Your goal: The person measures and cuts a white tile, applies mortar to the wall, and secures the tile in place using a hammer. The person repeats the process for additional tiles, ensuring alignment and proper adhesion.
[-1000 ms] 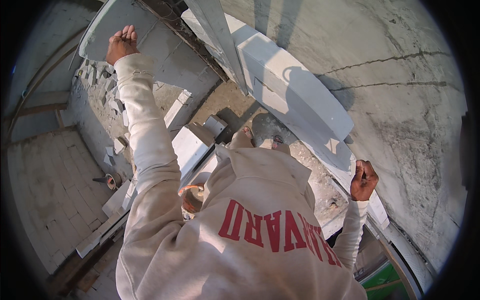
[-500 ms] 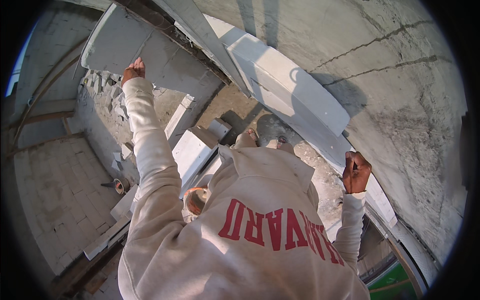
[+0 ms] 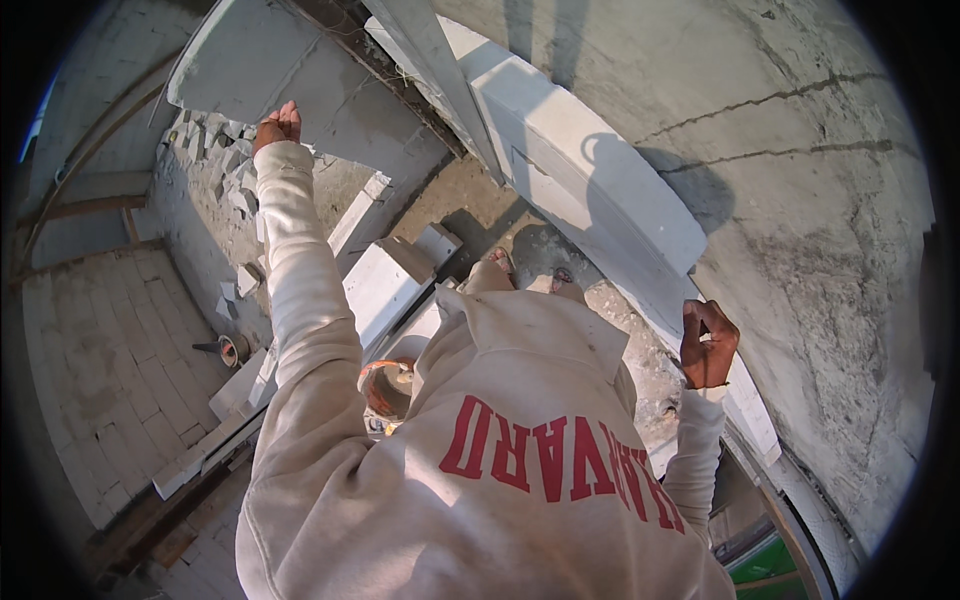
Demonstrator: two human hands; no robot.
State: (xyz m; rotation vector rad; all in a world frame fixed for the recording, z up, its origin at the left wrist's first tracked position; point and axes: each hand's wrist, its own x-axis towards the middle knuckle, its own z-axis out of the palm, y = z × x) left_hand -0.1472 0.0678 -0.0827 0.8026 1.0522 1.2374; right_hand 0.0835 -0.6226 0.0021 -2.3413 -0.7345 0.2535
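Note:
My left hand (image 3: 280,128) is raised at the upper left, fingers curled together, in front of a grey panel (image 3: 240,70). My right hand (image 3: 708,345) is at the right, closed in a pinch beside the long white blocks (image 3: 590,180) along the cracked concrete wall (image 3: 800,230). Whatever either hand holds is too small or hidden to make out. My feet in sandals (image 3: 502,262) stand on dusty ground between those blocks and more white blocks (image 3: 385,280). An orange-rimmed bucket (image 3: 385,388) is beside my body, partly hidden by my clothing.
An upright grey beam (image 3: 440,90) rises beside the long blocks. Broken block pieces (image 3: 225,165) lie at upper left. A block wall or surface (image 3: 120,370) is at lower left, with a small container (image 3: 232,350) near it. Green material (image 3: 760,565) shows at lower right.
Since a second ago my left hand has moved down and to the right, rising slightly in the last half second. My right hand has moved a little up and left.

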